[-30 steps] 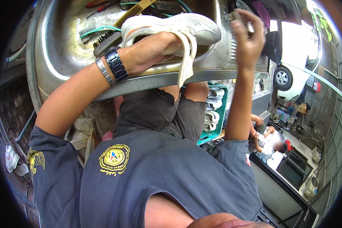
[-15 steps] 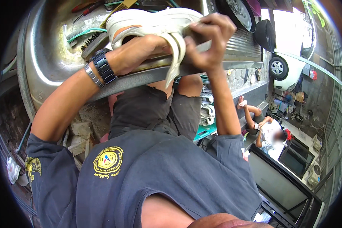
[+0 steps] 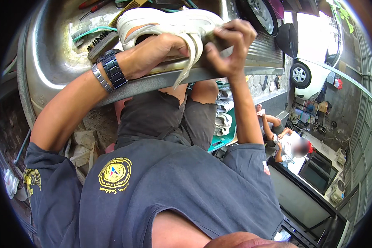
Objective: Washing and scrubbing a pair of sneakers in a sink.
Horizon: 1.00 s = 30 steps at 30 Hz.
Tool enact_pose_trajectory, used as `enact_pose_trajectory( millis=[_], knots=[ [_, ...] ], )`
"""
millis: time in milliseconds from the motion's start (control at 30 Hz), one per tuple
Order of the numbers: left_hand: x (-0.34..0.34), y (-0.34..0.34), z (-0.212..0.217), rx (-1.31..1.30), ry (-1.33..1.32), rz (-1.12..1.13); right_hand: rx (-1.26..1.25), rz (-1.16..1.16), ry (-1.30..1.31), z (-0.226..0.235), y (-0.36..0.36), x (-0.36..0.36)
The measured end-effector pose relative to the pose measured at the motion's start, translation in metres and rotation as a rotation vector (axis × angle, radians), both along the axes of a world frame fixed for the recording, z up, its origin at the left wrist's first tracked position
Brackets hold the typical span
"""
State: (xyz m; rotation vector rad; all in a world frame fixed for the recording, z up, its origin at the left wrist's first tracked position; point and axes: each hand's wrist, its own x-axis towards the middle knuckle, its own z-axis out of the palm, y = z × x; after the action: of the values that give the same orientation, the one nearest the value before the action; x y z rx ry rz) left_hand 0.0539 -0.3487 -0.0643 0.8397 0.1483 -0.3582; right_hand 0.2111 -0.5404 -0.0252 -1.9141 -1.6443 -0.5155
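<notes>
A white shoe (image 3: 173, 20) with an orange side patch lies across the near edge of the metal sink (image 3: 49, 62). My left hand (image 3: 167, 47) is closed on it, with the fingertips hidden behind its upper. A pale strap or lace (image 3: 190, 62) loops past those fingers and dangles over the sink's rim. At the shoe's right end, my right hand (image 3: 233, 45) has its fingers curled round something dark and blurred, pressed near the shoe. What that is I cannot make out. Two bands circle my left wrist, a dark watch (image 3: 113, 72) and a silver one.
Left of the shoe lie a dark-bristled brush (image 3: 101, 44), a grey-and-teal brush (image 3: 80, 36), a red-handled screwdriver (image 3: 97, 7) and a yellow comb-like strip (image 3: 128, 12). A black pan-like vessel (image 3: 258, 14) stands right. Shoes (image 3: 223, 122) sit below the sink; another person (image 3: 289, 144) sits beyond.
My right hand has shifted slightly at the shoe's right end. The dangling strap has swung a little to the left and up. My left hand keeps its hold.
</notes>
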Motion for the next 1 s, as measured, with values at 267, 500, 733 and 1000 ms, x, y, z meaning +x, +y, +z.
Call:
enact_pose_trajectory(
  millis=[267,500,733,1000],
  knots=[
    [0.000,-0.006,0.006,-0.086,-0.038,0.044,-0.031,-0.109,0.024,-0.001,-0.007,0.011],
    [0.011,0.005,0.008,-0.130,-0.009,-0.014,0.130,-0.217,0.221,-0.005,-0.010,0.032],
    [0.023,0.037,-0.011,0.017,0.052,0.348,0.410,-0.070,0.385,0.030,0.077,-0.016],
    [0.027,0.051,0.003,-0.036,-0.195,0.383,0.038,0.244,0.246,0.088,0.281,-0.072]
  ],
)
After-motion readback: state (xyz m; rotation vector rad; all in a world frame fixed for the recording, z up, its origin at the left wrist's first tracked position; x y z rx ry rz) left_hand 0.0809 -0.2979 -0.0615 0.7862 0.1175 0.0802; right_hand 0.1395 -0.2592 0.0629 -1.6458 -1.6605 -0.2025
